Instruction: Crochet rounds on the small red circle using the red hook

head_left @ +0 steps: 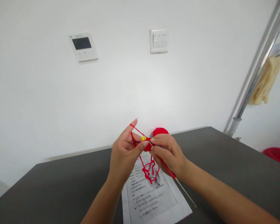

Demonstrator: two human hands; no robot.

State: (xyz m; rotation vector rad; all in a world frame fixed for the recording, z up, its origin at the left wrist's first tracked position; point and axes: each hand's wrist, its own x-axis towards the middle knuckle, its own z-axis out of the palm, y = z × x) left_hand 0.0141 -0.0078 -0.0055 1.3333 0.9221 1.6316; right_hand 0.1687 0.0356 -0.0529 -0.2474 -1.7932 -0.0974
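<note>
My left hand [128, 146] pinches a small red crochet piece [147, 147] between thumb and fingers. Its raised index finger carries a taut strand of red yarn [137, 129]. A yellow stitch marker [143, 138] sits at the edge of the piece. In my right hand [169, 152] is a crochet hook [185, 191] with a red grip and a metal shaft slanting down to the right; its upper end meets the crochet piece. Loose red yarn [151, 174] dangles in loops below, over a printed sheet. Behind my right hand rests a red yarn ball [160, 130], partly hidden.
The printed paper sheet [151, 205] lies on a dark grey table [79, 183] against a white wall. A wall panel [83, 46] and a light switch [159, 41] are mounted above. At right stand a metal pole [256, 74], yellowish gloves [266, 81] and a red object [278, 156].
</note>
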